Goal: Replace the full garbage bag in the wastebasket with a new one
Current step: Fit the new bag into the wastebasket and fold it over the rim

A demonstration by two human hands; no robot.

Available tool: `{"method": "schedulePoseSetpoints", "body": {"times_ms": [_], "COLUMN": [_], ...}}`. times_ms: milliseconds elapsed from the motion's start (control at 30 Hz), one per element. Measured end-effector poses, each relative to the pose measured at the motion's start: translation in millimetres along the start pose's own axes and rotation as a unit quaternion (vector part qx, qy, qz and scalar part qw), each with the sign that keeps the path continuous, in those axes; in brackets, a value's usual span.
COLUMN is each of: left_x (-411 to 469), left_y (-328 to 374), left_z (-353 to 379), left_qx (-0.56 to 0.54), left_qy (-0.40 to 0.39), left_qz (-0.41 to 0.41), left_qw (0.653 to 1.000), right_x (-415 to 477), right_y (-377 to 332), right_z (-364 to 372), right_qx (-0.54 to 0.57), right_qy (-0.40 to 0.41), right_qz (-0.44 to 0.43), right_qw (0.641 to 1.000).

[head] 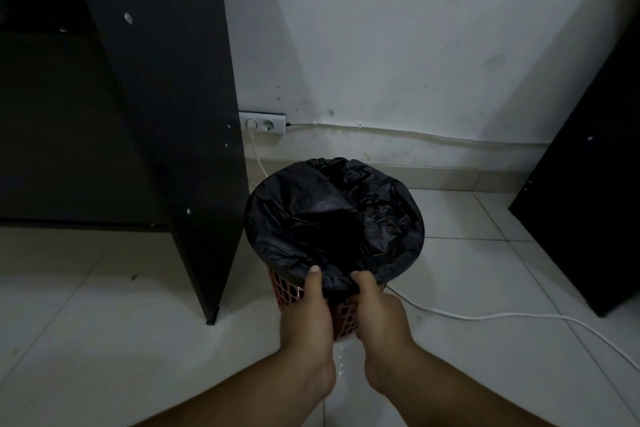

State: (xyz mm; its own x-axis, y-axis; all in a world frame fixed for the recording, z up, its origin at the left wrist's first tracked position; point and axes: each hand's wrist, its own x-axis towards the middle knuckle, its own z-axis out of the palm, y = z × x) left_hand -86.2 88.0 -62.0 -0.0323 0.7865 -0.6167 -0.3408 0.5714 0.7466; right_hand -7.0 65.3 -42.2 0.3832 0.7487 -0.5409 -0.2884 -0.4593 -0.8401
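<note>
- The red mesh wastebasket (285, 288) is seen at lower centre of the frame on the tiled floor, lined with a black garbage bag (332, 218).
- The grip of the left hand (306, 312) and of the right hand (375, 312) is clamped on the bag's folded-over edge at the near rim.
- The film is judged thin, soft, slippery and easily torn. Its weight cannot be told, as the contents are hidden.
- A bunched edge is the safer hold.

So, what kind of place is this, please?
Probably a home room or small office: a white wall with a double power socket low down, a tiled floor, dark board furniture, and a red mesh wastebasket lined with a black garbage bag.
</note>
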Motion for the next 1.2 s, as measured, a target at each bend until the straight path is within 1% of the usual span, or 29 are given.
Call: {"method": "schedulePoseSetpoints", "body": {"times_ms": [300, 400, 533, 600, 733, 833, 967, 1067, 1200], "left_x": [4, 1, 0, 2, 10, 13, 13, 15, 19], "left_y": [6, 8, 11, 10, 8, 9, 14, 17, 21], "left_z": [-1, 0, -1, -1, -3, -5, -4, -2, 0], "left_qx": [-0.010, -0.001, 0.015, 0.028, 0.035, 0.035, 0.027, 0.011, 0.021], "left_qy": [0.017, -0.004, -0.036, -0.036, -0.009, 0.002, -0.014, -0.012, -0.011], "left_qz": [0.014, 0.023, 0.028, 0.032, 0.049, 0.042, 0.019, 0.008, 0.009], "left_qw": [1.000, 1.000, 0.999, 0.998, 0.998, 0.999, 0.999, 1.000, 1.000], "right_x": [-3, 0, 4, 3, -2, -4, -1, 2, 6], "right_y": [-9, -13, -10, -6, -7, -9, -11, -12, -19], "right_z": [3, 0, 0, 3, 9, 14, 16, 15, 7], "right_qx": [-0.025, 0.005, -0.002, -0.005, -0.001, 0.008, 0.019, 0.012, 0.008], "right_qy": [-0.060, -0.054, -0.053, -0.055, -0.040, -0.023, -0.011, -0.022, -0.065], "right_qz": [0.045, 0.043, 0.038, 0.036, 0.028, 0.030, 0.030, 0.034, 0.056], "right_qw": [0.997, 0.998, 0.998, 0.998, 0.999, 0.999, 0.999, 0.999, 0.996]}}
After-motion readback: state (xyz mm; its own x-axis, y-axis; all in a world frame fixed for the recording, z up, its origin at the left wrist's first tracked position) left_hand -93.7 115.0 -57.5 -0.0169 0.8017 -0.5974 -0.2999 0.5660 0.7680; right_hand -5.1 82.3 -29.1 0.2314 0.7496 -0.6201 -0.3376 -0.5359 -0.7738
